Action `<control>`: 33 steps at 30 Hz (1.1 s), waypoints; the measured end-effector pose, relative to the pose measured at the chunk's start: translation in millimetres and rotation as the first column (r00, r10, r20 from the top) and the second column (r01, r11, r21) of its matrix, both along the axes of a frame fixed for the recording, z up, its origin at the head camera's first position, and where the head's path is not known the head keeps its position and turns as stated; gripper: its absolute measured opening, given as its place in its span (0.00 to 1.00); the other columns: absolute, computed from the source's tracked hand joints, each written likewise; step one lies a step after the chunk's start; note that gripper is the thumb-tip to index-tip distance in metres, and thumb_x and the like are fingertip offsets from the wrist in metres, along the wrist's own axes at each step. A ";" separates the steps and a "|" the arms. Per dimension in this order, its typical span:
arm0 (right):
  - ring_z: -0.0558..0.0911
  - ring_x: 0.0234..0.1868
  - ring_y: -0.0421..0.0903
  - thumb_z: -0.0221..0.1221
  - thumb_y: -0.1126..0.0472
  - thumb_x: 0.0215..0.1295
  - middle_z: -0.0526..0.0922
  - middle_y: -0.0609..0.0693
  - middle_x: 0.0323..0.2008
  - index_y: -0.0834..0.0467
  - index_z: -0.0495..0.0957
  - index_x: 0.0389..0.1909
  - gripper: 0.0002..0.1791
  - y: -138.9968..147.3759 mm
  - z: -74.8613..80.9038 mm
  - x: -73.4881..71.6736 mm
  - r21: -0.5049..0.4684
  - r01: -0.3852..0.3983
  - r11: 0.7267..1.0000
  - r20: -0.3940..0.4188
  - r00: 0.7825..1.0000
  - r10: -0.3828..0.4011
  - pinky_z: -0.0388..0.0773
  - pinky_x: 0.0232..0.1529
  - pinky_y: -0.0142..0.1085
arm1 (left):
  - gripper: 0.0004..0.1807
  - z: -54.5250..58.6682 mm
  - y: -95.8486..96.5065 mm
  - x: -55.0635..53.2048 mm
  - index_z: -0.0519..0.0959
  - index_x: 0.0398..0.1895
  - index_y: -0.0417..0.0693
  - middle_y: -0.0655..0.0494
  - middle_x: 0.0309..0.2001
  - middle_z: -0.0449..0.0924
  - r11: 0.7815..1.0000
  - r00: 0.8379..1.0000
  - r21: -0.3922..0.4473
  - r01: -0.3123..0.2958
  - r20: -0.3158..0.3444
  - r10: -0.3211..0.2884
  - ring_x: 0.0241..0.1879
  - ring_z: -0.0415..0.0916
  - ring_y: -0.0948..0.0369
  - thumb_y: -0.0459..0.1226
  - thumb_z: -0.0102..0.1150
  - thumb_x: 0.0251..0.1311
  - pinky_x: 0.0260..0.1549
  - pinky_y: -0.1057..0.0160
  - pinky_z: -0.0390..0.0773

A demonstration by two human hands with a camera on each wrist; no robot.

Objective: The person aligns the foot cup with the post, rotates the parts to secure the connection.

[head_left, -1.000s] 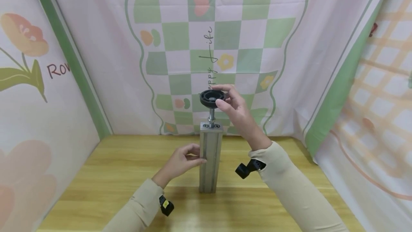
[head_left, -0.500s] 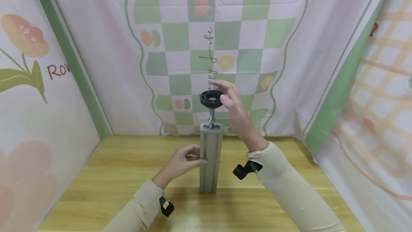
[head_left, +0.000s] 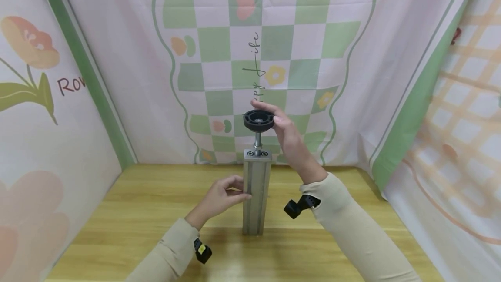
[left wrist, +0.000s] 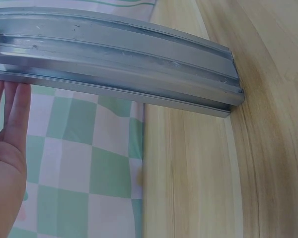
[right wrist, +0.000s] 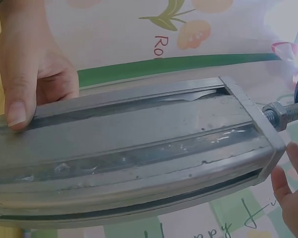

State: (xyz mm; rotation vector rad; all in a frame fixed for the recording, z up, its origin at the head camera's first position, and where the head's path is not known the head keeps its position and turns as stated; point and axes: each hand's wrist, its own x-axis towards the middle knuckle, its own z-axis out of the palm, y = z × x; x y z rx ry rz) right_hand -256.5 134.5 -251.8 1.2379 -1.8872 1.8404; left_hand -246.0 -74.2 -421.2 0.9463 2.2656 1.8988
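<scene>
Atop an upright, grooved silver-grey aluminium post (head_left: 255,199), a round black plastic foot (head_left: 258,122) sits on a threaded metal rod (head_left: 258,138); the left hand (head_left: 220,195) pinches the post, while the right hand (head_left: 290,138) touches the foot's rim with fingers nearly straight. Turning the foot seems the step in hand, the next move calling for a fresh finger hold on its rim against a steady post. Beneath lies a glossy yellow wood-grain tabletop (head_left: 129,212), enclosed by white cloth (head_left: 275,42) printed with green checks and orange flowers.

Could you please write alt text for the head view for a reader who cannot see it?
A left hand holds an upright metal profile on a wooden table, while a right hand touches the black disc atop its metal rod.
</scene>
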 end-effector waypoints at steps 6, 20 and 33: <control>0.69 0.66 0.53 0.32 0.58 0.75 0.67 0.64 0.69 0.70 0.66 0.68 0.29 0.6 1.2 -0.3 -0.011 -0.016 1.000 -0.009 1.000 0.016 0.59 0.70 0.47 | 0.15 -1.2 -0.4 0.1 0.80 0.49 0.42 0.49 0.42 0.82 1.000 1.000 -0.002 -0.003 -0.010 0.003 0.43 0.83 0.55 0.32 0.71 0.59 0.44 0.59 0.86; 0.73 0.56 0.53 0.45 0.54 0.73 0.70 0.53 0.62 0.63 0.72 0.64 0.25 4.4 -0.3 2.1 0.033 0.121 0.992 -0.009 0.993 -0.120 0.70 0.62 0.46 | 0.16 -2.0 -1.4 -0.4 0.80 0.50 0.45 0.52 0.43 0.83 1.000 1.000 0.003 0.004 -0.021 -0.004 0.43 0.83 0.55 0.34 0.71 0.60 0.44 0.59 0.86; 0.69 0.37 0.50 0.66 0.52 0.64 0.64 0.53 0.52 0.63 0.73 0.61 0.29 -1.1 3.8 4.8 0.020 0.245 0.969 -0.038 0.969 -0.245 0.72 0.39 0.35 | 0.15 -2.3 -0.7 -1.1 0.80 0.50 0.46 0.53 0.43 0.83 1.000 0.999 0.011 0.020 -0.032 -0.020 0.44 0.83 0.55 0.33 0.70 0.60 0.44 0.58 0.86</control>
